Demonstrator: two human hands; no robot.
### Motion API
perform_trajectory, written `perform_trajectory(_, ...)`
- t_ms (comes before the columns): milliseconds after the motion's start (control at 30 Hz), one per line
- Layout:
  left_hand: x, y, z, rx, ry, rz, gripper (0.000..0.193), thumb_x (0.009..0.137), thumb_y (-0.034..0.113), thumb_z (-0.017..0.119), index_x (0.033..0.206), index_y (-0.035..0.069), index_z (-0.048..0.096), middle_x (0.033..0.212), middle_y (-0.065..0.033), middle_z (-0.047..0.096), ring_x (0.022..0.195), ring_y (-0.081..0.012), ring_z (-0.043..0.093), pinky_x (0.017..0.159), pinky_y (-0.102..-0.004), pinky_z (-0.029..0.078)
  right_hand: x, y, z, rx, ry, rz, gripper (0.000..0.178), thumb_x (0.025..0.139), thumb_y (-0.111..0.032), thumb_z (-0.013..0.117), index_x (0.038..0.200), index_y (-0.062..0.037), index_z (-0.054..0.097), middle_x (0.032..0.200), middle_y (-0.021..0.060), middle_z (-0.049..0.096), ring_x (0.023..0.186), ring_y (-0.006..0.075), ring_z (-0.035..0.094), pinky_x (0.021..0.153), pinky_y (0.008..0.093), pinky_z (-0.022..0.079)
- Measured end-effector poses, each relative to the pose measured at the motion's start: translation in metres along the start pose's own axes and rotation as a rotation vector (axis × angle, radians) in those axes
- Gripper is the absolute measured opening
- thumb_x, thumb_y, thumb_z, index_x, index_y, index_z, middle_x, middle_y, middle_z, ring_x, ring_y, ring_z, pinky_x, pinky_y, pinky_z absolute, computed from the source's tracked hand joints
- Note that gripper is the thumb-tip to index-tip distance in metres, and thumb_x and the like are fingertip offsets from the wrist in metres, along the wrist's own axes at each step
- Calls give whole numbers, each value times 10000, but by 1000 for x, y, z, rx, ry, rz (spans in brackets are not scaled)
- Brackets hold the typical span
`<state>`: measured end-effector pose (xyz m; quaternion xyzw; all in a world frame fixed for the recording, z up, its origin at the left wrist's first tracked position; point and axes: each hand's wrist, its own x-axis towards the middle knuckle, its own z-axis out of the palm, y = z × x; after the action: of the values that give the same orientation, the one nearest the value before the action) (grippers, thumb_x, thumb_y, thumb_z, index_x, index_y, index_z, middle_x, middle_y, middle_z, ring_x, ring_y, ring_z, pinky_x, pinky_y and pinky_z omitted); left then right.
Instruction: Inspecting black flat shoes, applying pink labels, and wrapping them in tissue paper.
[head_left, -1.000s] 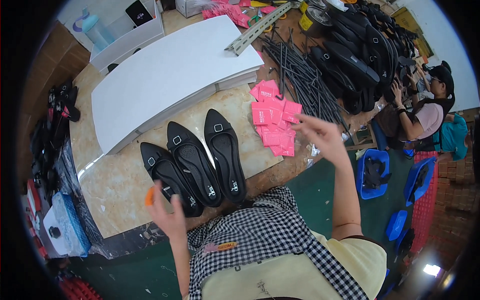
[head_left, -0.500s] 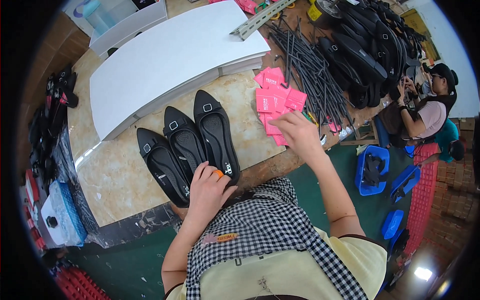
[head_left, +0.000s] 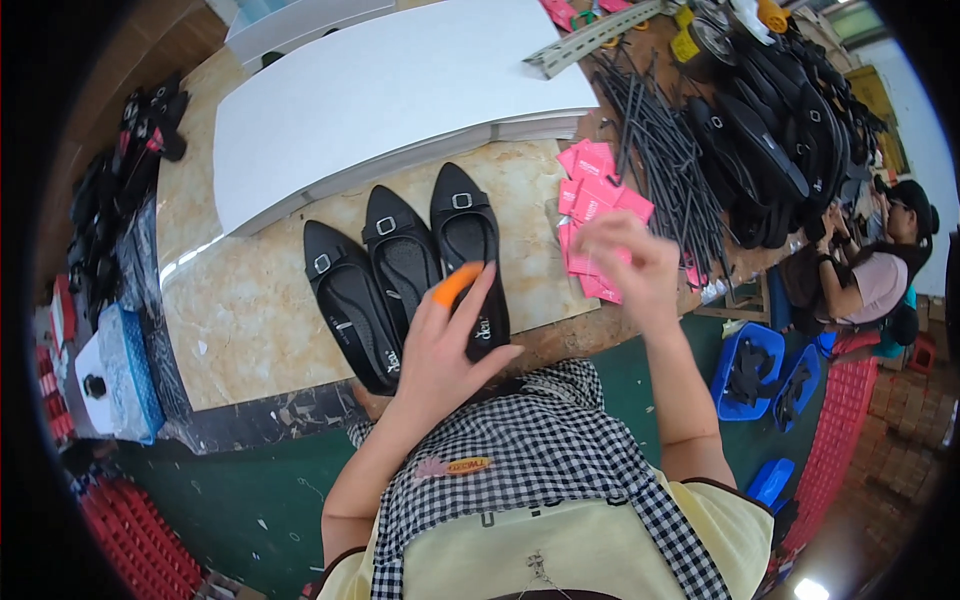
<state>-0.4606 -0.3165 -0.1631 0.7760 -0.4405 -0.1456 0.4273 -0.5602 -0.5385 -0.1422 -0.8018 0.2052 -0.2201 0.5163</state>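
Note:
Three black pointed flat shoes with square silver buckles lie side by side on the table: a left shoe [head_left: 345,290], a middle shoe [head_left: 395,240] and a right shoe [head_left: 466,210]. My left hand [head_left: 440,355], an orange cover on one finger, is over the heel ends of the middle and right shoes. Its fingers are stretched apart and hold nothing, hiding part of those shoes. Beside a loose pile of pink cards [head_left: 598,195], my right hand [head_left: 645,275] hovers with curled fingers. Motion smears them, so whether anything is between them does not show.
A thick stack of white sheets [head_left: 390,90] lies behind the shoes. Black rods [head_left: 670,160], a slotted metal bar [head_left: 590,38] and heaped black shoes [head_left: 760,150] occupy the right side. Blue baskets [head_left: 745,405] stand on the floor, and another person [head_left: 880,270] sits at far right.
My left hand has lifted and spread its fingers toward the right shoe. The right hand stays by the pink cards, its fingers now blurred. The whole view has shifted slightly.

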Motion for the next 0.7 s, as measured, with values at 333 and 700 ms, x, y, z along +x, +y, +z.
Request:
perform_trajectory(333, 11, 2, 29, -188, -410, -21, 513, 799, 262, 695, 1257, 60, 580, 1266, -184, 539, 1155, -355, 506, 961, -426, 438, -15, -7, 23, 918, -186, 483, 182, 921, -79, 626, 1037, 46, 689, 848, 60, 686, 694, 144, 650, 672, 261, 528)
perform_trajectory(700, 12, -40, -15, 623, -23, -82, 293, 769, 253, 738, 1041, 143, 744, 839, -86, 514, 909, -262, 485, 784, -371, 386, 25, 36, 99, -556, -399, -68, 162, 881, -198, 648, 991, -89, 698, 814, 154, 696, 745, 347, 668, 649, 428, 528)
